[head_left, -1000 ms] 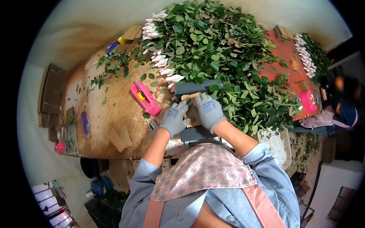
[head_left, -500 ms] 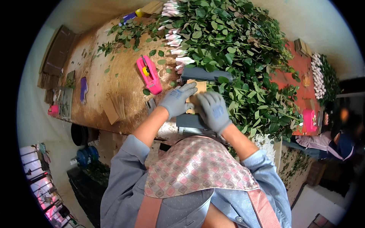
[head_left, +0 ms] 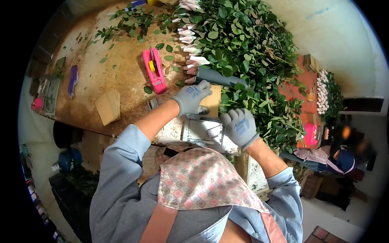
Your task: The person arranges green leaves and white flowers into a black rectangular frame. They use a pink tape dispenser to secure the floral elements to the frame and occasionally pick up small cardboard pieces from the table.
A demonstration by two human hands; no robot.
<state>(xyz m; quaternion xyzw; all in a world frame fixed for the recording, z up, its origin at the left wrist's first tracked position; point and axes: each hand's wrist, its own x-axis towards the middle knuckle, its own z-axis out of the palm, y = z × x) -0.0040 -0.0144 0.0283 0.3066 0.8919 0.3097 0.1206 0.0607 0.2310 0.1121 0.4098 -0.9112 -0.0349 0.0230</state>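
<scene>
My left hand (head_left: 192, 98), in a grey glove, presses on the left edge of a tan cardboard sheet (head_left: 214, 98), thumb and fingers apart. My right hand (head_left: 240, 127), also gloved, has its fingers curled over the right end of a dark grey flap (head_left: 208, 118), which stands edge-on in front of the cardboard. A second grey flap (head_left: 219, 77) lies beyond the sheet, against the leaves. Below the near flap a pale metal-looking base (head_left: 198, 131) shows. Leafy green stems (head_left: 259, 109) reach up to the cardboard's right side.
A pink tape dispenser (head_left: 155, 72) sits left of the flaps. Cardboard sheets (head_left: 108, 107) and a purple glove (head_left: 73, 81) lie farther left. White-wrapped bundles (head_left: 197, 61) line the big leafy heap (head_left: 247, 36). Another person (head_left: 324, 158) is at far right.
The near grey flap has swung up from lying flat to edge-on, uncovering the base. My right hand has moved off the cardboard onto the flap's end. The view has shifted slightly.
</scene>
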